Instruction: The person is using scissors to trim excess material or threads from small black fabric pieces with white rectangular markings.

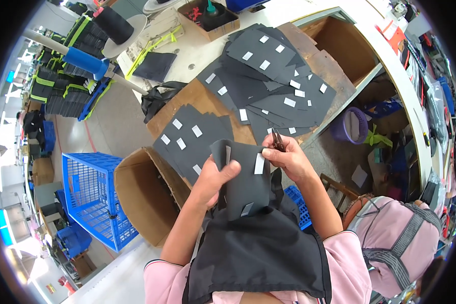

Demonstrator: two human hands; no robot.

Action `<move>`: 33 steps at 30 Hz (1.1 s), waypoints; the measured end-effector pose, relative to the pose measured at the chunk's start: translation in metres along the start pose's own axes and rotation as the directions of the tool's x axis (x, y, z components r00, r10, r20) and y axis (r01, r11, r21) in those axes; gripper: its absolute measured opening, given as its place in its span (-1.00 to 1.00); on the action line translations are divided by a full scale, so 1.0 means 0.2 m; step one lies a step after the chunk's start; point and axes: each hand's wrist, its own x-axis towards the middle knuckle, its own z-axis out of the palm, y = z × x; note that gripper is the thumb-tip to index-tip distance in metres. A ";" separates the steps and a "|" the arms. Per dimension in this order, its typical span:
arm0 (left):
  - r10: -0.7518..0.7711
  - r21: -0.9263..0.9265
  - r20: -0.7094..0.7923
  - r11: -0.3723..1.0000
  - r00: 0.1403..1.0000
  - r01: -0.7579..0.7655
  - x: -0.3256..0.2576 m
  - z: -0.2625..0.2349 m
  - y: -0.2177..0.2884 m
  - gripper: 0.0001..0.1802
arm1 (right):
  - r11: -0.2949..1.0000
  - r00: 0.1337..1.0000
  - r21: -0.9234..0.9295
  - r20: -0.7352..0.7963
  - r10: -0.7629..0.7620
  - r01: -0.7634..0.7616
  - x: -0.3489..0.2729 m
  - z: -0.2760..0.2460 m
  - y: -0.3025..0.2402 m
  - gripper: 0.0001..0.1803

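Two hands' fingers (pixel 227 171) pinching black fabric piece (pixel 244 180)

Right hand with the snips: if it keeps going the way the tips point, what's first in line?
The right hand holds small snips with tips pointing away from the person. Straight on, they would likely meet the spread pile of black fabric pieces with white labels on the table; depth is unclear, so they might pass above it.
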 end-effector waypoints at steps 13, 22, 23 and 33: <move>-0.066 -0.028 -0.064 0.998 0.996 0.064 0.00 -0.02 -0.04 -0.70 | 0.267 0.670 -0.895 0.047 -0.741 0.358 -0.15 0.19 0.06 -0.67; -0.047 -0.006 -0.121 0.999 0.992 0.047 -0.03 -0.02 -0.05 -0.66 | 0.252 0.622 -0.886 0.050 -0.781 0.388 -0.14 0.21 0.09 -0.73; -0.047 -0.008 -0.123 0.999 0.991 0.046 -0.03 -0.02 -0.06 -0.66 | 0.252 0.624 -0.886 0.052 -0.780 0.389 -0.14 0.20 0.09 -0.73; -0.101 -0.015 -0.077 0.995 0.992 0.100 0.00 -0.07 -0.11 -0.70 | 0.979 0.967 0.094 -0.166 0.192 -0.179 -0.10 -0.03 0.24 -0.67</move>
